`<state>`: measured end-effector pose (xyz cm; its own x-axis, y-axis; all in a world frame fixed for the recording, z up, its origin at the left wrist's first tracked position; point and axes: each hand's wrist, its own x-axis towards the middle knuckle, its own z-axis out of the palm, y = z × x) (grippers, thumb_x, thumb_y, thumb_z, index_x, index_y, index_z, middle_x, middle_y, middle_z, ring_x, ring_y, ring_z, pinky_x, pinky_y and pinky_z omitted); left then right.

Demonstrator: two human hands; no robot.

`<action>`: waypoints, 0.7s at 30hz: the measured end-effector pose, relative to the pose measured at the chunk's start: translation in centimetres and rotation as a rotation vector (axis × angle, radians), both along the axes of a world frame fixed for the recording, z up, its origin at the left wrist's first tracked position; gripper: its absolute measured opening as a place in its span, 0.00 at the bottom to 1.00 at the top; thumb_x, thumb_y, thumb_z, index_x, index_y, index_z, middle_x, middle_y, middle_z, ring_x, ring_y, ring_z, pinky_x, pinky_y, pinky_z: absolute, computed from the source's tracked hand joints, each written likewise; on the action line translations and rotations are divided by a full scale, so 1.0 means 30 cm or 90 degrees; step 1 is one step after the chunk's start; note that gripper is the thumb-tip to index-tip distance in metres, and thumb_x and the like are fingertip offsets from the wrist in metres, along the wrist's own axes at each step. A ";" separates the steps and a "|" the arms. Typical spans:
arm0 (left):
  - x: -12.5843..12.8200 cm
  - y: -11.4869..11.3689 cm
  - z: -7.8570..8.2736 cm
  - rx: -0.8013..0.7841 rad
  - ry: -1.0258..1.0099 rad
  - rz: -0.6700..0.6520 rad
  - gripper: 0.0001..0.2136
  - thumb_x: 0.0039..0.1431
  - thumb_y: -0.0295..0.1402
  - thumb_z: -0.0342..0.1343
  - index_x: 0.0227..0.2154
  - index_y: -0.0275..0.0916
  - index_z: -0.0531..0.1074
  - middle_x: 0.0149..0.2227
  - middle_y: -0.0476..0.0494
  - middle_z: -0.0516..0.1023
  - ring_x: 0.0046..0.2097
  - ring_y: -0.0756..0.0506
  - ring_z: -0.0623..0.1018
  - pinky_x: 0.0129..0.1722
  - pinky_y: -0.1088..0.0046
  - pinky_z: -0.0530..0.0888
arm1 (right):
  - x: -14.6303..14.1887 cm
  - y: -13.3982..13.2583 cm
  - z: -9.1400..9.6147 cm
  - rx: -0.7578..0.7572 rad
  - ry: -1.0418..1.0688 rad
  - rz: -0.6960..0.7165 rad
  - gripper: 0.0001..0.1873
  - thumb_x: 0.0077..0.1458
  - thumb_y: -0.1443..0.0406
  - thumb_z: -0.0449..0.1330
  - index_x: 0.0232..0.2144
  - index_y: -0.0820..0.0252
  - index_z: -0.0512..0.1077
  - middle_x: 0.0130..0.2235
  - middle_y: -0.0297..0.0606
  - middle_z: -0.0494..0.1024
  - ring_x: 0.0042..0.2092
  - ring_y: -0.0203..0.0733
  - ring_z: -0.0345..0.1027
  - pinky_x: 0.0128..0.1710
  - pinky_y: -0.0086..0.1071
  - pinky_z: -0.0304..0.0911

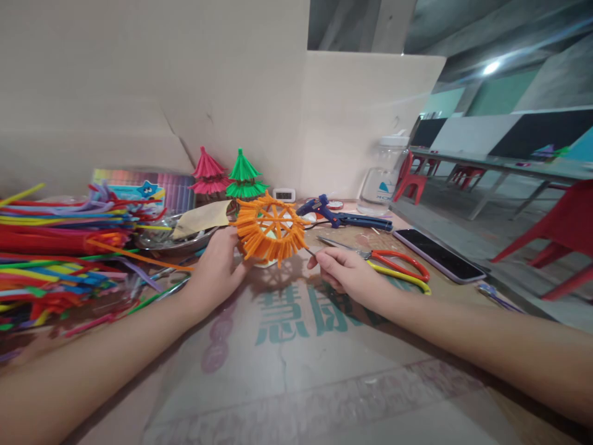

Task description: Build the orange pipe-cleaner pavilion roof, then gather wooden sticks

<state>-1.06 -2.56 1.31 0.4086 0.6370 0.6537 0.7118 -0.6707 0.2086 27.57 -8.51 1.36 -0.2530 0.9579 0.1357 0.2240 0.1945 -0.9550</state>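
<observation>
Head view: my left hand (pixel 217 262) grips the orange wheel (pixel 270 230) from its left side, fingers curled behind it and the thumb pressed near its lower left rim, so the wheel stands upright just above my fingertips, facing me. It hangs over the cardboard (pixel 287 346) covering the table, casting a spoked shadow right under it. My right hand (pixel 345 272) is closed in a pinch on a thin stick (pixel 309 252) whose tip meets the wheel's lower right edge; those fingers sit just right of the wheel, not touching it. Beside my right knuckles lie red scissors (pixel 393 262), with a phone (pixel 438 253) further right. A blue glue gun (pixel 340 216) rests behind the wheel. To my left is a heap of pipe cleaners (pixel 50 247), and a pink tree (pixel 208 173) and green tree (pixel 244 177) stand at the back wall.
</observation>
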 end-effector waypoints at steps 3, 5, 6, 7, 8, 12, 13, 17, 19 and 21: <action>-0.001 -0.001 0.001 0.001 -0.004 -0.010 0.13 0.67 0.40 0.54 0.49 0.39 0.69 0.51 0.32 0.77 0.55 0.32 0.77 0.57 0.46 0.76 | -0.001 0.003 -0.002 0.002 -0.008 -0.014 0.27 0.62 0.42 0.57 0.36 0.59 0.74 0.19 0.23 0.56 0.21 0.33 0.48 0.21 0.30 0.43; -0.002 -0.002 0.002 0.003 -0.002 -0.013 0.13 0.67 0.40 0.54 0.49 0.39 0.69 0.52 0.32 0.77 0.56 0.32 0.77 0.58 0.45 0.75 | -0.001 0.002 -0.001 0.001 -0.005 -0.016 0.27 0.61 0.42 0.57 0.36 0.59 0.74 0.19 0.22 0.56 0.21 0.33 0.48 0.21 0.30 0.43; -0.002 -0.003 0.002 0.003 0.000 -0.014 0.13 0.67 0.40 0.54 0.49 0.39 0.69 0.52 0.31 0.77 0.56 0.32 0.77 0.58 0.45 0.75 | -0.001 0.002 0.000 -0.001 -0.002 -0.013 0.27 0.61 0.41 0.57 0.36 0.59 0.74 0.19 0.22 0.55 0.21 0.33 0.48 0.21 0.30 0.43; -0.002 -0.003 0.002 0.003 0.002 -0.013 0.13 0.67 0.40 0.54 0.49 0.38 0.69 0.52 0.31 0.77 0.56 0.32 0.77 0.58 0.45 0.75 | -0.001 0.001 0.002 -0.004 0.002 -0.009 0.27 0.61 0.41 0.58 0.36 0.59 0.74 0.19 0.22 0.55 0.21 0.33 0.47 0.21 0.30 0.43; -0.001 -0.003 0.002 0.003 0.004 -0.013 0.13 0.67 0.40 0.53 0.49 0.38 0.69 0.52 0.31 0.77 0.56 0.32 0.77 0.57 0.45 0.76 | -0.001 0.000 0.003 -0.006 0.005 -0.005 0.27 0.61 0.41 0.58 0.36 0.59 0.74 0.19 0.22 0.55 0.21 0.33 0.47 0.21 0.30 0.42; 0.002 -0.004 0.004 -0.002 0.010 -0.009 0.13 0.67 0.40 0.53 0.49 0.38 0.69 0.52 0.31 0.77 0.57 0.32 0.77 0.58 0.45 0.75 | -0.002 -0.001 0.004 -0.010 0.017 -0.005 0.26 0.61 0.42 0.58 0.36 0.59 0.74 0.19 0.22 0.56 0.21 0.32 0.46 0.21 0.30 0.41; 0.003 -0.004 0.005 -0.004 0.008 -0.008 0.13 0.67 0.40 0.53 0.49 0.38 0.69 0.53 0.31 0.77 0.57 0.32 0.77 0.59 0.45 0.75 | -0.002 -0.001 0.002 -0.010 0.017 -0.005 0.25 0.62 0.43 0.58 0.36 0.59 0.74 0.19 0.22 0.55 0.21 0.32 0.46 0.21 0.29 0.41; 0.005 -0.007 0.011 -0.022 0.007 -0.005 0.13 0.67 0.40 0.53 0.49 0.40 0.70 0.53 0.32 0.77 0.57 0.32 0.76 0.60 0.46 0.74 | 0.002 0.005 -0.009 0.004 0.012 -0.003 0.23 0.63 0.45 0.58 0.36 0.59 0.75 0.19 0.22 0.56 0.21 0.33 0.48 0.21 0.30 0.41; 0.004 -0.007 0.012 -0.030 0.013 -0.001 0.13 0.66 0.40 0.54 0.49 0.40 0.70 0.53 0.33 0.77 0.57 0.33 0.76 0.60 0.47 0.74 | 0.003 0.008 -0.012 0.008 0.002 -0.006 0.23 0.63 0.46 0.57 0.37 0.59 0.75 0.19 0.23 0.56 0.21 0.33 0.48 0.21 0.30 0.42; 0.003 -0.006 0.013 -0.032 0.014 0.002 0.13 0.66 0.41 0.54 0.49 0.41 0.70 0.52 0.34 0.77 0.57 0.34 0.76 0.59 0.48 0.74 | 0.004 0.008 -0.011 0.010 -0.013 -0.007 0.24 0.63 0.45 0.58 0.37 0.59 0.75 0.19 0.23 0.56 0.22 0.33 0.49 0.22 0.30 0.43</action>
<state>-0.96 -2.73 1.69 0.4202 0.6704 0.6116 0.7183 -0.6575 0.2272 27.70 -8.26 1.03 -0.2458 0.9583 0.1456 0.2461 0.2070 -0.9469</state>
